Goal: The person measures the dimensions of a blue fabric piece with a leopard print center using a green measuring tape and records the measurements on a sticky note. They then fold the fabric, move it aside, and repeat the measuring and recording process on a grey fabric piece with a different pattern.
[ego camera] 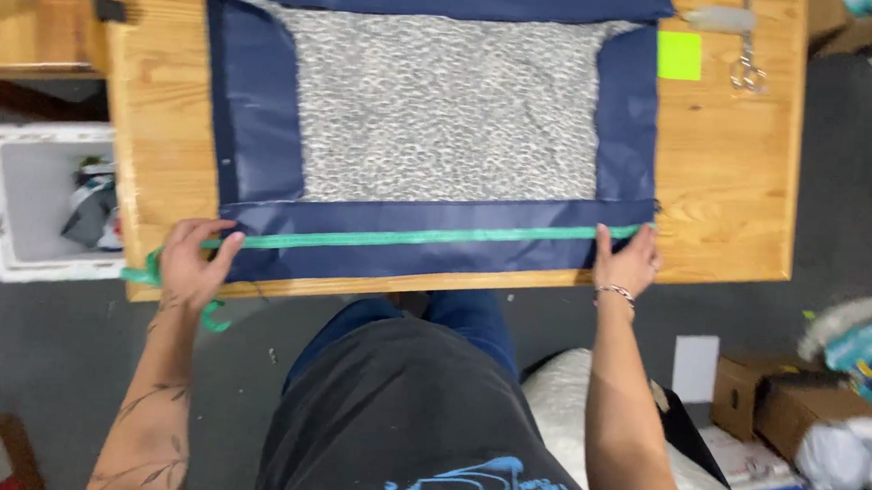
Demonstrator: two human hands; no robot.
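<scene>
At nine o'clock a white bin (20, 203) sits on the grey floor just beside the left edge of the wooden table (729, 161), holding dark scraps that are hard to make out. The left hand (191, 262), at seven o'clock, lies near the table's front left corner with fingers spread flat, pressing down the green ribbon (416, 237); the ribbon's loose end curls off the table edge under the wrist. The ribbon runs as a thin, slightly shiny strip across the lower band of the navy fabric (264, 117), parallel to the front edge and close to it. The fabric is smooth, framing a rectangle of grey speckled cloth (448, 106) with a nubbly look; its top is cut off by the frame. The right hand (629, 260), at four o'clock, pins the ribbon's other end, fingers together and flat. Bare wood lies open to the right, with a green sticky note (679, 55) and scissors (748, 63) at one o'clock. Boxes (776, 402) crowd the floor at four o'clock.
</scene>
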